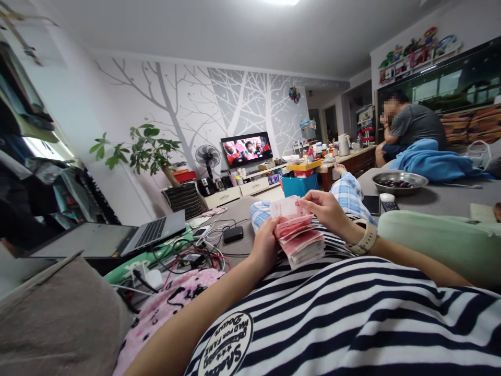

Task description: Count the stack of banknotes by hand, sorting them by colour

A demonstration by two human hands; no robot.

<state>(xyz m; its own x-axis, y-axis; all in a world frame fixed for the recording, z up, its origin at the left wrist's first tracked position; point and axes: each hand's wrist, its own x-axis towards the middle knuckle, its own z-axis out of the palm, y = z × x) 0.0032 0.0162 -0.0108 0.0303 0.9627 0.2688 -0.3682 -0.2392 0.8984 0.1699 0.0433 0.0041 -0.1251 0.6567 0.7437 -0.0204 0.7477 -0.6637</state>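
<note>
I am lying back on a grey sofa, in a striped shirt and blue plaid trousers. A thick stack of red banknotes (301, 241) rests on my stomach. My left hand (266, 245) grips the stack's left edge, fingers closed around it. My right hand (326, 206), with a pale watch on the wrist, pinches the top note (285, 208) and lifts it up off the stack.
An open laptop (129, 237), a black box (233, 233) and tangled cables lie to my left. To my right are a phone (371, 203), a metal bowl (399, 181) and a green cushion (438, 243). A person sits at far right. A television (246, 148) plays ahead.
</note>
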